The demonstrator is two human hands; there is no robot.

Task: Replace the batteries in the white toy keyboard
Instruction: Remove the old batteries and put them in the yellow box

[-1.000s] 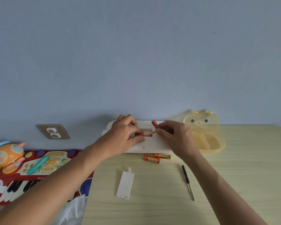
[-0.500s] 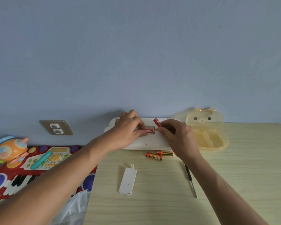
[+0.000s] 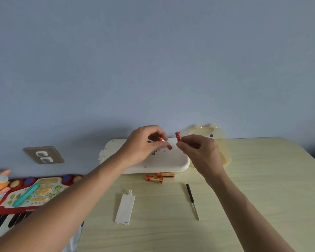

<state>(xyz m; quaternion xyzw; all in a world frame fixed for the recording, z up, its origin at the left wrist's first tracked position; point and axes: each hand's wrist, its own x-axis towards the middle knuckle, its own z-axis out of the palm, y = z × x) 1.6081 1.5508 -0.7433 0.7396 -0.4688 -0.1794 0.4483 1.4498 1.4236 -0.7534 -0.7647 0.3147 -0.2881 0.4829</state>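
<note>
I counted four batteries: my left hand (image 3: 144, 144) pinched one red battery (image 3: 165, 143), my right hand (image 3: 200, 151) pinched another (image 3: 178, 136), both above the white toy keyboard (image 3: 171, 160) lying face-down on the table (image 3: 262, 179); two orange batteries (image 3: 159, 177) lay beside it.

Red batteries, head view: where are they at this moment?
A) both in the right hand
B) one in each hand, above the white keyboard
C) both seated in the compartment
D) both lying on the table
B: the left hand pinches one red battery and the right hand holds the other red battery upright, both above the upturned white keyboard.
</note>
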